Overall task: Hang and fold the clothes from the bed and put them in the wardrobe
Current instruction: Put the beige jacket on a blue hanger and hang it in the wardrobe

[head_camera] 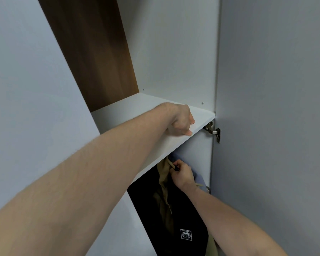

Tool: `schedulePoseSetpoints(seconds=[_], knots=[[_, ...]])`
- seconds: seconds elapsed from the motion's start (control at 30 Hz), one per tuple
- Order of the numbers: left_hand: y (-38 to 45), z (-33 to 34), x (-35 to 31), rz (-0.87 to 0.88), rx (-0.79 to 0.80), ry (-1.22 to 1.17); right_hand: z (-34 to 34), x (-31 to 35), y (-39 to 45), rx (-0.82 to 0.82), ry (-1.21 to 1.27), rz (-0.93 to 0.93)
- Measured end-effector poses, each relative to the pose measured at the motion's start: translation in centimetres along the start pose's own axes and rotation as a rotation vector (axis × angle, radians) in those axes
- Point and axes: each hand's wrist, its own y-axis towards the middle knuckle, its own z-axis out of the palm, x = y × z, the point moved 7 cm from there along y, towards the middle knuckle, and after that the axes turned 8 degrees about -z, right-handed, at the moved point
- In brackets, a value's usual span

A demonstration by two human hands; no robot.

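I am looking into the open wardrobe [174, 52]. My left hand [181, 121] rests on the front edge of the white shelf [155, 108], fingers curled at the edge. Below the shelf, my right hand [183, 175] grips the black top of a hanger [175, 168] that carries a khaki shirt [164, 200]. A black garment with a small white square logo [185, 234] hangs in front of the khaki shirt. A light blue garment [199, 180] hangs just behind my right hand. The rail is hidden by the shelf.
The wardrobe door [275, 108] stands open on the right, with a metal hinge [213, 131] at shelf height. A white side panel [35, 80] is on the left and a brown back panel [96, 52] rises above the shelf.
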Motion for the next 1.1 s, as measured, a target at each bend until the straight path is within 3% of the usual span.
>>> schedulePoseSetpoints(seconds=[0.3,0.47,0.63,0.8,1.1], knots=[[-0.3,-0.4,-0.4,0.017,-0.03,0.049,-0.1,1.2,0.4,-0.003,-0.084,-0.041],[-0.5,-0.3,-0.5,0.003,-0.025,0.026,-0.5,-0.6,0.4,0.099,-0.22,0.005],[-0.9,-0.3,-0.6,0.019,-0.024,0.072,0.2,-0.1,0.5,0.137,-0.223,-0.003],[-0.7,-0.5,-0.6,0.015,-0.018,0.062,0.2,1.6,1.2,0.059,-0.129,-0.023],[-0.2,-0.2,-0.2,0.025,-0.054,0.014,-0.2,-0.2,1.5,0.176,-0.33,-0.039]])
